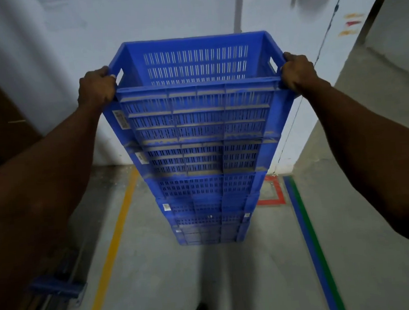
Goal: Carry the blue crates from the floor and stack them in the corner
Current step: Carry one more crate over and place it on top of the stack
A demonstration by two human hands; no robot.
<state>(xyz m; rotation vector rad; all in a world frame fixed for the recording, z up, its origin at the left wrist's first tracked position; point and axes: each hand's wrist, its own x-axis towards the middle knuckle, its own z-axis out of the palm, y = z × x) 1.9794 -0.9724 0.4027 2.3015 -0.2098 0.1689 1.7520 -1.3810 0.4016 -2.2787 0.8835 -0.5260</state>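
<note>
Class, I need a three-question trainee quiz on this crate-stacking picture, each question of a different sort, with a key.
1. True or false: the top crate has something inside it.
2. Where does each hand grip the top crate? A) its bottom corners B) its upper rim at the two short ends C) the middle of its long front wall
3. Fill in: on the floor, left of the crate stack, runs a ______ line.

Key: 1 false, its slatted inside shows nothing. 2 B, the left hand and the right hand curl over the rim by the handle slots. 3 yellow.
</note>
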